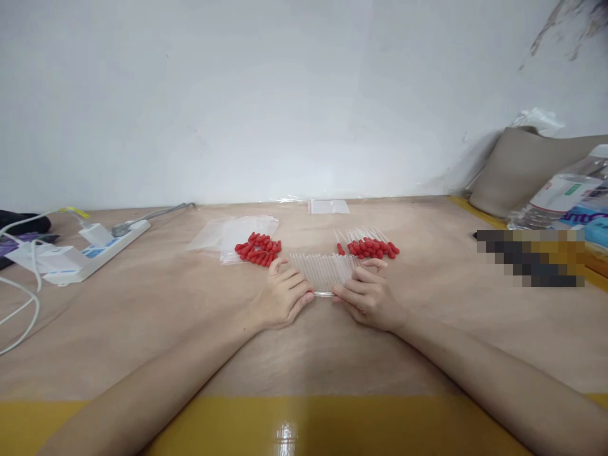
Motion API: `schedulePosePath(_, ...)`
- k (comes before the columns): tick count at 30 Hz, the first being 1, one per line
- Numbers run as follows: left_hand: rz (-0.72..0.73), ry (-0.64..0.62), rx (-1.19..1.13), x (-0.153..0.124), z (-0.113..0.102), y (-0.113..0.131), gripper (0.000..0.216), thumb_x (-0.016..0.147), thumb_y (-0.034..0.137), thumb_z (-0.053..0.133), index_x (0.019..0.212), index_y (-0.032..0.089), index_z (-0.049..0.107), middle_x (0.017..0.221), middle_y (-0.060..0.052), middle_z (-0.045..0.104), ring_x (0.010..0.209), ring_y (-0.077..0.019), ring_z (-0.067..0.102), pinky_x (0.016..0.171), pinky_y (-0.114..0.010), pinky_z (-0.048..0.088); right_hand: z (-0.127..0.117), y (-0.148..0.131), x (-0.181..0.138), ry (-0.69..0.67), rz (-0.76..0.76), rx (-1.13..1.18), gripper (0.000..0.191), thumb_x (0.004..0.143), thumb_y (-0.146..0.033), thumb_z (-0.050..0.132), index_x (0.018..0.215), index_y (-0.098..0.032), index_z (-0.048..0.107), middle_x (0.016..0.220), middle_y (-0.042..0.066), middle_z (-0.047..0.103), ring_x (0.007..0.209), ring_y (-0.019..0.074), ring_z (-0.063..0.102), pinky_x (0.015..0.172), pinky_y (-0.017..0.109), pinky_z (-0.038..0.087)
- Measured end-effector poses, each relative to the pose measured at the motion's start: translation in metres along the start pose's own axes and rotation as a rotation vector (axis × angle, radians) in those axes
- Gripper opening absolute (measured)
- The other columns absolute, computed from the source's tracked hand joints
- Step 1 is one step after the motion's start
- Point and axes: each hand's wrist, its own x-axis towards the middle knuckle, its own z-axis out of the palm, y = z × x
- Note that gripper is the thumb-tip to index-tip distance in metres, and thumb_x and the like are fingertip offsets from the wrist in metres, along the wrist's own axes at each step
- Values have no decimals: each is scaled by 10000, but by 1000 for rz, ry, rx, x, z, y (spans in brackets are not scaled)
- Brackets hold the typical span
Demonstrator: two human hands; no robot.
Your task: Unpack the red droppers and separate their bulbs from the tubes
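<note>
My left hand (285, 297) and right hand (373, 297) hold a row of thin clear tubes (325, 271) between them, mid-bench (323, 361); on both, the fingers are curled almost closed on its near end. From the row, red bulbs (259, 249) lie at ten o'clock on plastic bags (228, 235), red-bulbed droppers (373, 247) at two.

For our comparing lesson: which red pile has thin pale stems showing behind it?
The right pile, just beyond the right hand; the left pile shows none behind it.
</note>
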Motion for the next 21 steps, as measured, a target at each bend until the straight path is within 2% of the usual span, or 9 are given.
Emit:
schedulePosePath(5,20,-15,-28,-3,-3,-1,218,868,234,354,786,186,551,708,-14,586,713,-151,494,929,-417,246,-4,3,-5,90,-96,-102,90,823,-222,537,832,-243,624,559,-68,551,614,81,432,828,340,249)
schedulePosePath(7,-11,-14,-31,-8,-3,-5,242,873,219,332,752,176,537,674,-15,560,685,-149,481,886,-408,281,-7,8,-7,132,-120,-133,116,812,-177,548,847,-257,624,569,-84,564,606,67,438,820,323,251)
schedulePosePath(10,-108,16,-38,-16,-4,-16,274,886,201,298,737,168,526,661,-20,534,648,-145,467,783,-370,340,-11,19,-11,151,14,-168,126,807,-171,548,828,-260,634,557,-82,569,604,69,448,818,324,245)
schedulePosePath(13,-200,117,-107,-18,-5,-28,238,894,215,320,884,166,553,776,-42,535,715,-146,495,703,-303,392,-8,27,-12,119,251,-164,118,811,-246,539,819,-237,656,595,-46,602,620,89,469,817,340,231)
schedulePosePath(15,-310,239,-142,-16,-5,-40,244,891,223,341,993,169,557,839,-51,507,792,-153,503,725,-288,418,-3,29,-12,77,355,-157,165,819,-252,510,865,-224,667,637,-19,626,635,101,489,797,337,227)
schedulePosePath(18,-605,406,-142,-15,-7,-65,278,867,227,372,1053,171,571,883,-59,464,882,-177,494,826,-327,419,5,29,-13,33,456,-154,216,814,-224,476,893,-205,676,635,2,629,634,111,502,749,321,225)
schedulePosePath(21,-908,457,-182,-23,-8,-96,296,824,199,401,1058,176,581,870,-57,461,937,-196,499,869,-351,414,11,29,-14,37,514,-172,217,790,-213,480,859,-198,685,595,1,616,631,121,507,721,315,217)
